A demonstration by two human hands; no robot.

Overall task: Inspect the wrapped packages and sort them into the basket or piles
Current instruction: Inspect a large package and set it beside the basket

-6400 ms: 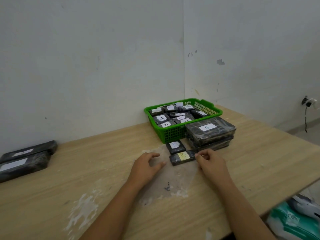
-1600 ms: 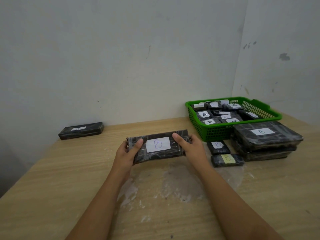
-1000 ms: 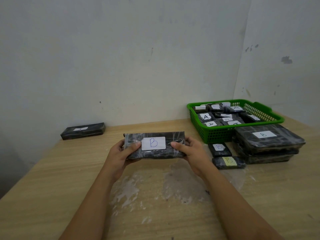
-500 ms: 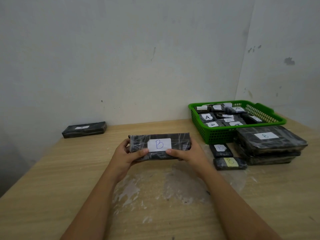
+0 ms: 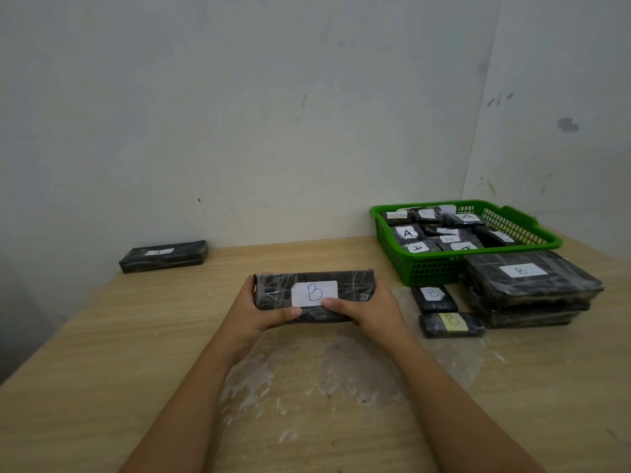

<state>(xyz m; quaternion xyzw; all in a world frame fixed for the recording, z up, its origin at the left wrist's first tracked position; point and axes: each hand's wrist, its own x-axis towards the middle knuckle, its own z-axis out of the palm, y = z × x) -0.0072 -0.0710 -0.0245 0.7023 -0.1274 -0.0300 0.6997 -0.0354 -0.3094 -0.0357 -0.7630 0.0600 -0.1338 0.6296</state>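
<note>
Hands [image 5: 317, 310] gripping B package [image 5: 312, 295], green basket [image 5: 426, 268], stacked packages [image 5: 532, 288] right

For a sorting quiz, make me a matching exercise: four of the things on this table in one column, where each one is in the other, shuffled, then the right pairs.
Things
1. long package marked B
2. long package marked A
3. green basket
4. package with a yellow label

Places
a. far left, by the wall
b. on the table, nearest of the small ones on the right
c. held in the left hand and right hand
d. far right, behind the big stack

Pairs: 1-c, 2-a, 3-d, 4-b
</note>
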